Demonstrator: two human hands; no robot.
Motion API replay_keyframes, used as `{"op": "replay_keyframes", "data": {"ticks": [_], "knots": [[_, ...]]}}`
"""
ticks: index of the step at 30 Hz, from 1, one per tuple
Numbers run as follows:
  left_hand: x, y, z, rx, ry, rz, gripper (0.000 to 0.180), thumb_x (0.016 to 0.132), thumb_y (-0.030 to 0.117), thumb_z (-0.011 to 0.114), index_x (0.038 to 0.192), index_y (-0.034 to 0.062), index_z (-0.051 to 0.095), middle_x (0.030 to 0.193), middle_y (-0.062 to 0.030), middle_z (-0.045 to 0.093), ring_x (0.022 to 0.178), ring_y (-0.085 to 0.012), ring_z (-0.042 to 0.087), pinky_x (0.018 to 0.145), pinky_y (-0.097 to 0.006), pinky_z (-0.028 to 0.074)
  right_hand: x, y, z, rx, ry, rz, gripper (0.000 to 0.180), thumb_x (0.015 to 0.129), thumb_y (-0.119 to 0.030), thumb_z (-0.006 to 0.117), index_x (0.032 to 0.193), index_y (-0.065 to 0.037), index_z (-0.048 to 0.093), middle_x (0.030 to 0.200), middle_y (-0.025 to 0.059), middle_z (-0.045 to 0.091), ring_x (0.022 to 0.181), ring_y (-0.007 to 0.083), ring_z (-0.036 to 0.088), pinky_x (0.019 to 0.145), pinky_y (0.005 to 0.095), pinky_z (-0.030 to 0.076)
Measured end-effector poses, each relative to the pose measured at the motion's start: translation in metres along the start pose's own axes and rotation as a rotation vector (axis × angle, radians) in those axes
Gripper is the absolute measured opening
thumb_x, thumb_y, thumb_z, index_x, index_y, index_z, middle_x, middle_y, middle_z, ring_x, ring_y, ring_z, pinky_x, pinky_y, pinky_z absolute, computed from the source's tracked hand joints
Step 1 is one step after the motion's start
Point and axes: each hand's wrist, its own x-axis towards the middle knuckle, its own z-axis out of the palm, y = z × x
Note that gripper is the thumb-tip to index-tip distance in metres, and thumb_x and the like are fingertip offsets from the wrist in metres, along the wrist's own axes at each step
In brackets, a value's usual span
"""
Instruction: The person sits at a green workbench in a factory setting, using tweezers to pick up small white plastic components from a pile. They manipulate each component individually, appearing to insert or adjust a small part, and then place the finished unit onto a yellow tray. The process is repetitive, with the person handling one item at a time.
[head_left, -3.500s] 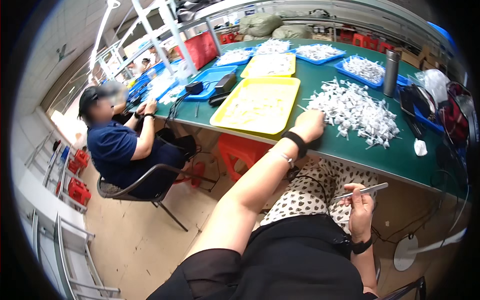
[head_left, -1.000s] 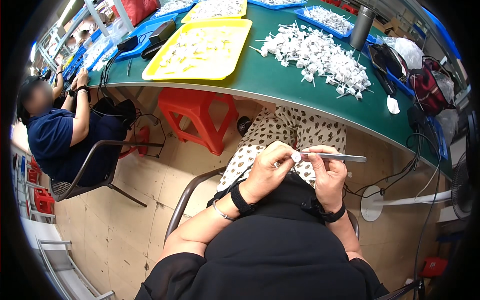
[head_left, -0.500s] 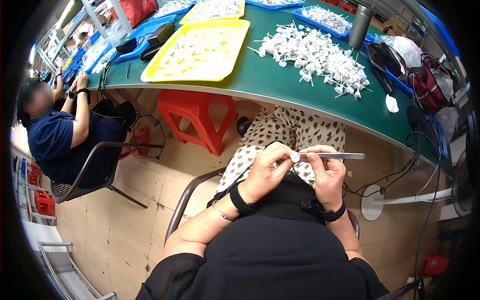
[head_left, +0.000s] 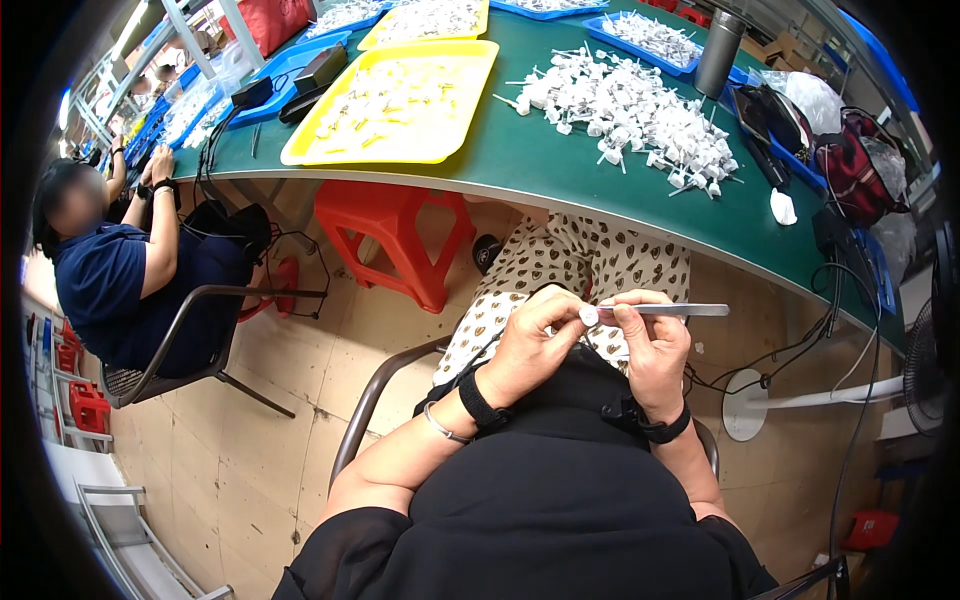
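Observation:
Above my lap, my left hand [head_left: 545, 332] is closed, pinching a small round white plastic part [head_left: 589, 316] between thumb and fingertips. My right hand [head_left: 652, 345] is closed around metal tweezers [head_left: 685, 310], whose blunt end sticks out to the right. The tips of the tweezers meet the white part, though their exact contact is too small to make out. On the green table ahead lies a loose pile of white parts with thin stems [head_left: 630, 115]. Left of that pile is a yellow tray [head_left: 455, 130] with small white and yellow pieces in it.
A red stool [head_left: 385, 235] stands under the table edge. A co-worker [head_left: 120, 260] sits at the left by the table. Blue trays [head_left: 690, 68], a grey metal cylinder [head_left: 720, 55] and a dark red bag [head_left: 865, 165] are at the back right. Cables hang down at the right.

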Motion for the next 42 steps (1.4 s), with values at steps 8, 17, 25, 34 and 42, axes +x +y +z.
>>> {"op": "replay_keyframes", "data": {"ticks": [8,17,25,34,42], "knots": [[-0.001,-0.001,0.0,0.022,-0.015,0.003,0.007,0.091,-0.002,0.072,0.097,0.0002,0.07,0.093,-0.0069,0.067,0.081,-0.0145,0.065,0.067,-0.026,0.053,0.0,0.0,-0.001,-0.047,0.002,0.006,0.01,0.101,-0.004,0.064,0.105,0.005,0.067,0.097,0.0092,0.073,0.088,0.0151,0.072,0.08,0.0275,0.059],[-0.001,0.001,0.0,0.045,-0.01,0.008,0.009,0.089,-0.002,0.074,0.096,0.0008,0.071,0.089,-0.007,0.067,0.079,-0.0162,0.064,0.066,-0.027,0.052,0.001,-0.003,0.001,-0.072,0.009,-0.012,0.009,0.101,-0.003,0.064,0.104,0.005,0.067,0.094,0.0078,0.072,0.083,0.0137,0.071,0.076,0.0273,0.059],[-0.002,-0.005,0.002,0.072,-0.007,0.098,0.008,0.089,-0.002,0.074,0.096,0.0009,0.071,0.089,-0.0072,0.067,0.078,-0.0171,0.064,0.066,-0.028,0.052,0.005,-0.016,-0.004,-0.572,-0.135,-0.294,0.005,0.096,0.0,0.068,0.099,0.003,0.069,0.089,0.0095,0.071,0.071,0.0154,0.067,0.066,0.0281,0.054],[-0.001,-0.004,0.002,-0.132,-0.011,-0.036,0.005,0.093,0.001,0.072,0.097,0.0,0.07,0.095,-0.0061,0.067,0.081,-0.0133,0.064,0.068,-0.026,0.054,0.002,-0.013,0.0,0.064,0.013,0.038,0.008,0.099,0.0,0.066,0.105,0.004,0.068,0.101,0.0094,0.071,0.086,0.0152,0.07,0.076,0.0272,0.058],[-0.001,-0.008,0.001,-0.13,-0.043,-0.03,0.005,0.094,-0.001,0.07,0.099,-0.0012,0.069,0.096,-0.0065,0.065,0.08,-0.0128,0.064,0.069,-0.025,0.054,0.001,-0.004,0.0,-0.126,-0.01,-0.096,0.009,0.097,-0.003,0.07,0.104,0.002,0.071,0.092,0.0058,0.072,0.079,0.0119,0.067,0.07,0.025,0.054]]}}
